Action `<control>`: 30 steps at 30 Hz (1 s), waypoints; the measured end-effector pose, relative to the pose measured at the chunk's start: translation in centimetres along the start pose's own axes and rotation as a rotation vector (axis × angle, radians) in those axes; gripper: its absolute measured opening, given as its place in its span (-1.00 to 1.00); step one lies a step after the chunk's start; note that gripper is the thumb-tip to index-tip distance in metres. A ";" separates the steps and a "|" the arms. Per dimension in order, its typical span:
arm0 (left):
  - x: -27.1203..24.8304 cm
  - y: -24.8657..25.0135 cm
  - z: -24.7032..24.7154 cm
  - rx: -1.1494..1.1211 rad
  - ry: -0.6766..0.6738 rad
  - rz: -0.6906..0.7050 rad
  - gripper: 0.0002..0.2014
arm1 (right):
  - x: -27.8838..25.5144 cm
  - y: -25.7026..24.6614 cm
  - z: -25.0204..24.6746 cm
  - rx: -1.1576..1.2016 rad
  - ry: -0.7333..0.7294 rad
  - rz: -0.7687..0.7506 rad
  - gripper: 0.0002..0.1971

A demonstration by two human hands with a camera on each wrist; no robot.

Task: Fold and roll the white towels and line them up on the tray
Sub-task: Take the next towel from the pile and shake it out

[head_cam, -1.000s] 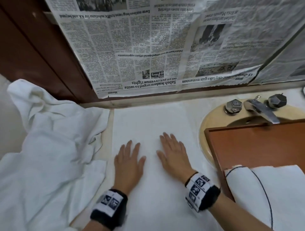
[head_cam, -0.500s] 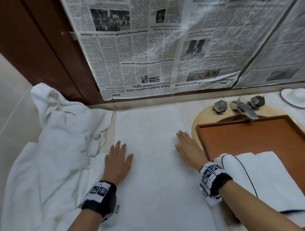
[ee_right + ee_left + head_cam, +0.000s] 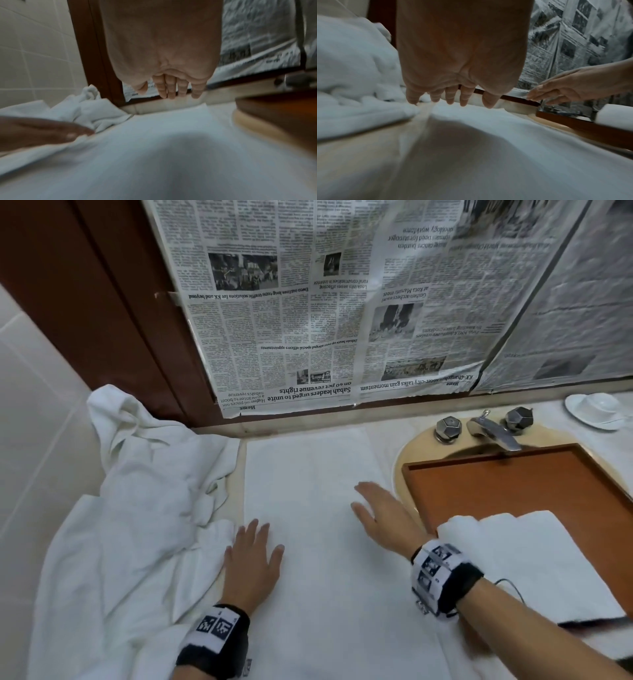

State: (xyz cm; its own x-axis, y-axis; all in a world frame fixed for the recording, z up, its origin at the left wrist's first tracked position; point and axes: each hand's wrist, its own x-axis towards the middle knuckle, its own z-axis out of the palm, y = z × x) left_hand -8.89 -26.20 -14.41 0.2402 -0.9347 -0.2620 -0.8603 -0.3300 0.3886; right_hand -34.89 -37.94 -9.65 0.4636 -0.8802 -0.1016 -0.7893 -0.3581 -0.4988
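Observation:
A white towel [image 3: 308,491] lies flat and folded lengthwise on the counter in the head view. My left hand [image 3: 255,556] rests palm down on its near left edge, fingers straight. My right hand [image 3: 380,515] hovers just over its right edge with straight fingers, beside the wooden tray [image 3: 513,484]. A rolled white towel [image 3: 534,559] lies on the tray's near end. In the left wrist view my left hand [image 3: 452,100] has its fingertips on the towel [image 3: 505,142]. The right wrist view shows my right hand [image 3: 173,90] above the towel [image 3: 154,135].
A heap of crumpled white towels [image 3: 130,508] lies on the left of the counter. The tray sits over a basin with a tap [image 3: 489,431]. A white saucer [image 3: 597,410] stands at the back right. Newspaper [image 3: 342,302] covers the wall behind.
Both hands have slid apart over the flat towel, the left toward its left edge and nearer me, the right toward its right edge beside the tray, where it has lifted slightly.

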 end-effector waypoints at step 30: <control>-9.7 -7.5 2.5 -0.225 0.186 0.057 -0.25 | -9.6 -0.3 12.0 -0.223 -0.178 0.059 -0.24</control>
State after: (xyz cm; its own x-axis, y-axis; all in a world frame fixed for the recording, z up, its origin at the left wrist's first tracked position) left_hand -5.88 -14.36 -17.01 0.2908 -0.9538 -0.0755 -0.7585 -0.2779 0.5895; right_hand -34.27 -25.64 -18.88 0.4616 -0.8404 -0.2842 -0.8772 -0.3845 -0.2876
